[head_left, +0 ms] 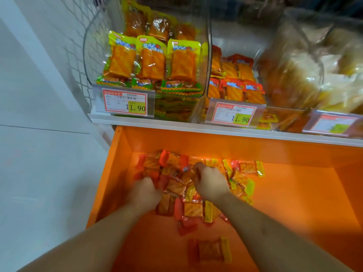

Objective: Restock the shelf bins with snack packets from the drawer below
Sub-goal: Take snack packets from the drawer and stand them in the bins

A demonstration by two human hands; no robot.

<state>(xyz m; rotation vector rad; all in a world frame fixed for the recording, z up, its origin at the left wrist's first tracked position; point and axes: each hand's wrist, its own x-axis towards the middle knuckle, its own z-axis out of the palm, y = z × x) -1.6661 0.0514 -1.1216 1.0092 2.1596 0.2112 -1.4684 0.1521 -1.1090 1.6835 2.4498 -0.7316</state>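
Both hands, left (144, 190), right (210, 183), curled gripping snack packets (176, 187), inside drawer (294, 193)

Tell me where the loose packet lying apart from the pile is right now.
In the head view, the lone packet lies on the orange drawer floor, nearest the camera, between the two forearms and below the main pile.

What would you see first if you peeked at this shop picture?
First, the bright orange drawer pulled open below the shelf, with a heap of red and yellow snack packets in it. The left hand and right hand are both dug into that heap. Above, a clear bin at the left of the shelf shows green-edged packets stacked neatly behind a price tag reading 11.90.
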